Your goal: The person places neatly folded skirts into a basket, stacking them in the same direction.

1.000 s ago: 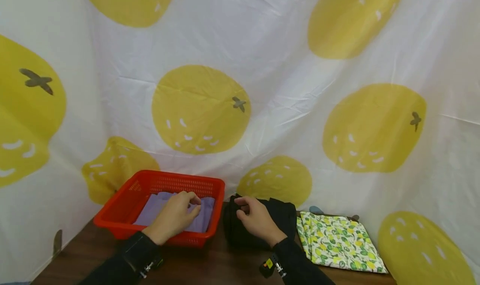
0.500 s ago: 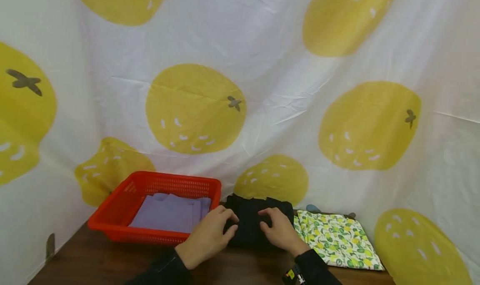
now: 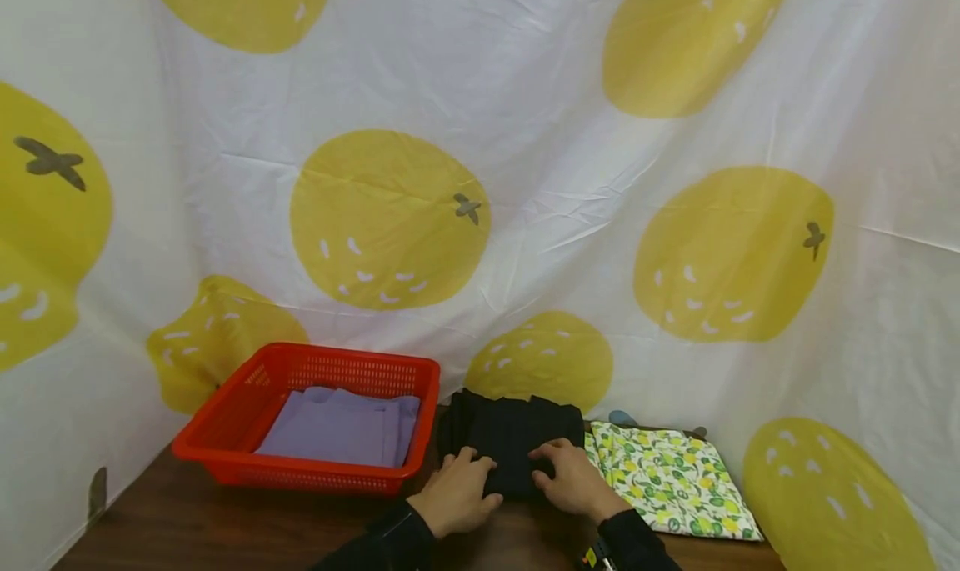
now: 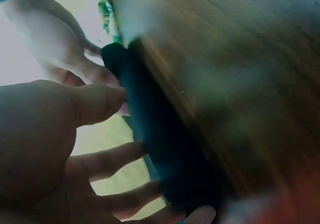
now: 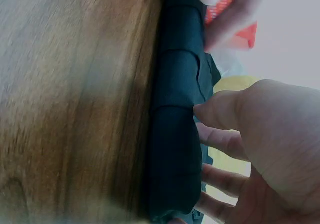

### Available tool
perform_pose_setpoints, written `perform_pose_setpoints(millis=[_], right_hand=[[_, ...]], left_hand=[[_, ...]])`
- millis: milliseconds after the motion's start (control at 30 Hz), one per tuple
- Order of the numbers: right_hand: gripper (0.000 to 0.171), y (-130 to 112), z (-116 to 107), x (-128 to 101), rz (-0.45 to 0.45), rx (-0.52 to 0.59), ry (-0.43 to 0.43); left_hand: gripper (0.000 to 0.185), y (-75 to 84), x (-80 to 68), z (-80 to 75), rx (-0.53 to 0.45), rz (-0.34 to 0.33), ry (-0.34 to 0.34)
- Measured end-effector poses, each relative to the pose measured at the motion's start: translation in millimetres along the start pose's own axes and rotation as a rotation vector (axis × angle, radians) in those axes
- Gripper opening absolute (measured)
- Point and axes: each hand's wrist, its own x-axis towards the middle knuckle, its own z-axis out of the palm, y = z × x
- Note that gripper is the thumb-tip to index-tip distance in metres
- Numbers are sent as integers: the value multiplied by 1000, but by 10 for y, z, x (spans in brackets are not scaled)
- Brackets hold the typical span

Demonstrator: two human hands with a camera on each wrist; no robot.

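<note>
A folded black garment [image 3: 506, 429] lies on the wooden table, its layered front edge showing in both wrist views. My left hand [image 3: 456, 492] touches its left front part with spread fingers; in the left wrist view the thumb [image 4: 102, 103] rests against the cloth. On the right front part, my right hand [image 3: 576, 478] has its fingers spread over the top, and the right wrist view has the thumb [image 5: 217, 110] touching the edge of the fold. The garment lies flat on the table. Its near corners are partly hidden by the hands.
Left of the garment stands a red plastic basket [image 3: 225, 458] with folded lilac cloth [image 3: 337, 429] in it. A folded lemon-print cloth [image 3: 675, 481] lies at the right. Behind everything hangs a white curtain [image 3: 540, 246] with yellow fruit.
My left hand has moved right, from over the basket to the black garment. The right hand has shifted right and down onto the garment's right side. The lilac cloth stays in the basket.
</note>
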Motion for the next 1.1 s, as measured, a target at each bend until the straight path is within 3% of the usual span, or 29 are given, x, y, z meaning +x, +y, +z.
perform_pose_setpoints(millis=[133, 267, 567, 833, 1100], right_hand=[[27, -28, -11, -11, 35, 54, -25], [21, -82, -2, -59, 46, 39, -5], [13, -164, 61, -256, 32, 41, 51], [6, -223, 83, -478, 49, 53, 69], [15, -319, 22, -626, 77, 52, 5]], left_hand=[[43, -61, 15, 45, 26, 1, -11], [34, -119, -24, 46, 40, 23, 6], [20, -202, -260, 1, 15, 53, 27], [10, -153, -444, 4, -53, 3, -64], [9, -81, -564, -28, -225, -75, -186]])
